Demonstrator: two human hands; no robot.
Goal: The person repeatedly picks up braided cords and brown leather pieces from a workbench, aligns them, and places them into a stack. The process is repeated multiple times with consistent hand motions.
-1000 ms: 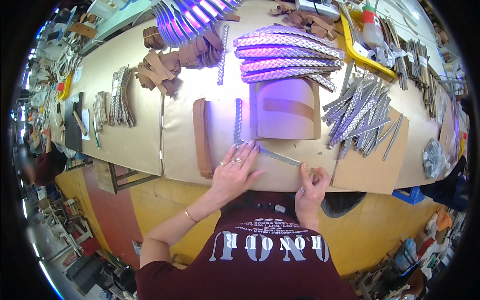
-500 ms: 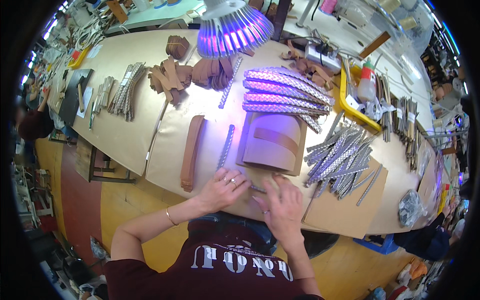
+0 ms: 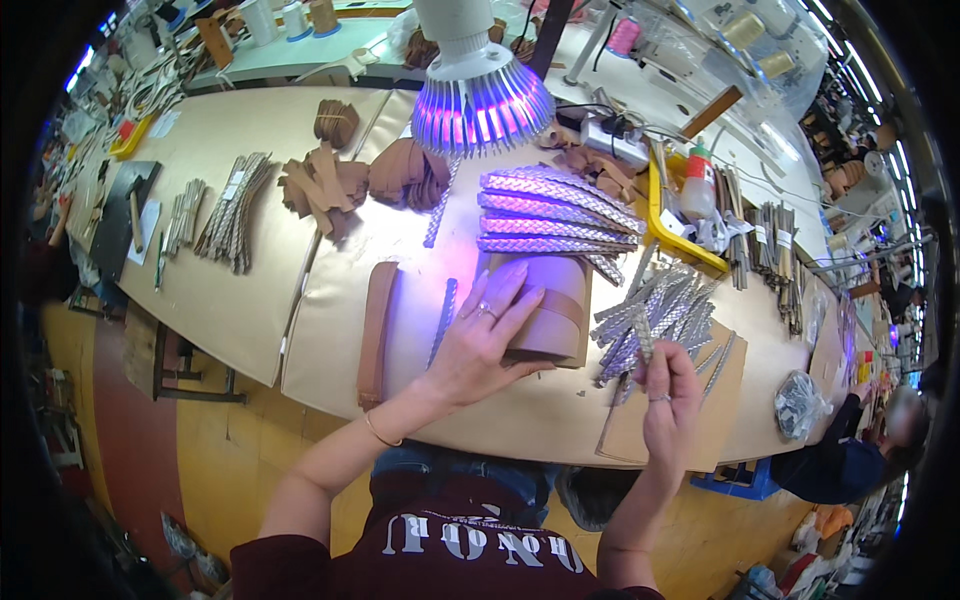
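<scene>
My left hand (image 3: 490, 330) lies with fingers spread over the left side of a curved brown cardboard form (image 3: 548, 325) that has a darker band across it. In my right hand (image 3: 668, 395), thumb and fingers pinch the lower end of a silvery braided strip (image 3: 642, 322). That strip stands up in front of a loose pile of similar braided strips (image 3: 685, 305). Several braided strips (image 3: 555, 215) lie in a fanned row at the far end of the form, beneath a glowing lamp (image 3: 482, 105). A single braided strip (image 3: 442, 322) rests left of my left hand.
A stack of long brown strips (image 3: 377, 335) lies to the left. Brown leather pieces (image 3: 325, 185) and bundled braided strips (image 3: 236, 215) sit farther back. At the right are a yellow tray (image 3: 690, 250), a bottle (image 3: 698, 190), a cardboard sheet (image 3: 650, 430) and a crumpled plastic bag (image 3: 800, 405).
My hands were close together at the table's front edge around a small strip. The left has moved up onto the cardboard form; the right has moved right to the pile, now pinching a braided strip.
</scene>
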